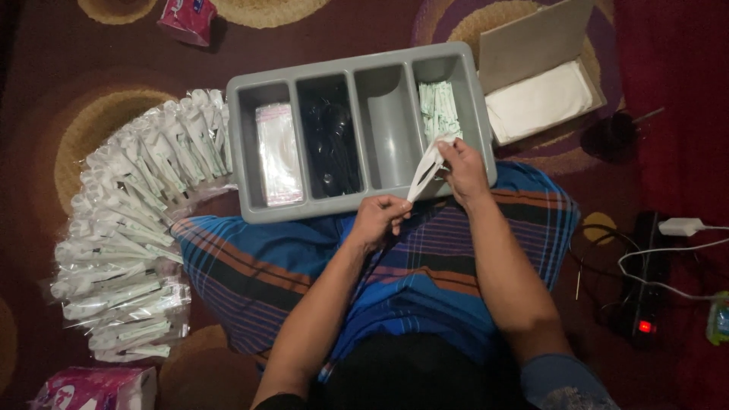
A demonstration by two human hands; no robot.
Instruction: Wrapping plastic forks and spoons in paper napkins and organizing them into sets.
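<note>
Now white spoon [425,173] pinched btwn left hand [377,220] & right hand [463,168].

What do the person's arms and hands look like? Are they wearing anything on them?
Both arms are bare down to the left hand and right hand: no gloves, rings, watch or bracelets show. The right arm has a short grey-blue sleeve at the shoulder. The left arm's sleeve, if any, is cut off.

- The tray [471,114] with 4 compartments rests on the person's lap.
- Packed bags [129,243] lie on the floor left of it.
- A box [531,45] sits right of it.
</note>
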